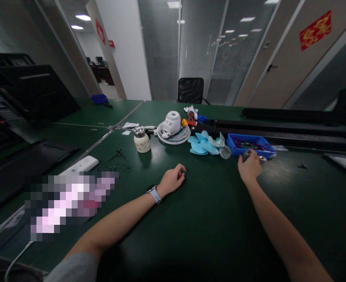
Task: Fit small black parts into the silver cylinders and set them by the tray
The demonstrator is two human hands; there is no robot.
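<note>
My left hand (173,181), with a watch (153,193) on the wrist, rests on the dark green table (208,219). Its fingers are loosely curled and a little apart, with nothing seen in them. Farther right, my right hand (250,167) is at the front edge of a blue tray (234,144). Its thumb and fingers close around a small dark grey cylindrical part (246,156), partly hidden by the hand. A round silver-white end (262,158) shows just right of the fingers; whether the hand touches it I cannot tell. Thin coloured wires (245,144) lie inside the tray.
Left of the tray lie light-blue fan blades (203,144) and a clear blade piece (225,152). Behind are a white fan body with grille (173,124) and an orange tool (191,122). A cream bottle (142,141), glasses (114,166) and a white power strip (81,164) stand left.
</note>
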